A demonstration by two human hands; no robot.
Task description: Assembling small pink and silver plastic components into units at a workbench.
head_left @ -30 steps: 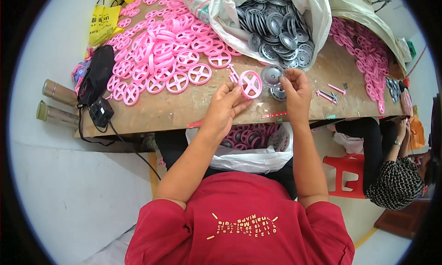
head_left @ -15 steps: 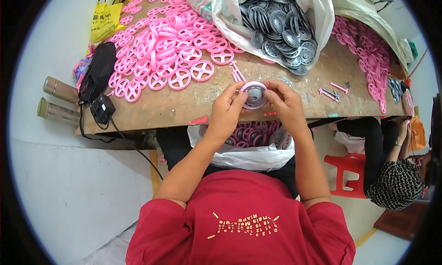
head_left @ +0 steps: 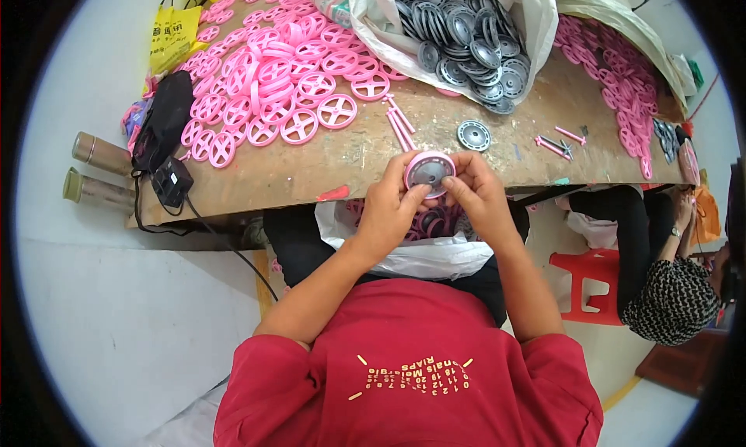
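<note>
Between my two hands is a small wheel [head_left: 430, 170], a grey disc seated in a pink ring, held just off the table's front edge. My left hand [head_left: 392, 202] grips its left side, the thumb on the grey face. From the right, my right hand [head_left: 480, 194] closes on the rim with its thumb also pressing the disc. One loose grey disc [head_left: 474, 135] lies flat on the table beyond my right hand. Several pink rods [head_left: 400, 125] rest just beyond my left hand. Below the wheel, an open white sack [head_left: 435, 262] on my lap holds pink and grey wheels.
Pink spoked rings [head_left: 272, 74] heap over the table's left side. A white sack [head_left: 373, 20] spills grey discs at the back. More pink parts [head_left: 622, 97] lie at right. Two flasks [head_left: 101, 152] and a black adapter [head_left: 172, 181] sit left; another person [head_left: 672, 299] sits right.
My hands have drawn the wheel slightly down toward me, over the table's edge and the lap sack. Both thumbs have moved inward onto the disc. The loose grey disc now shows fully.
</note>
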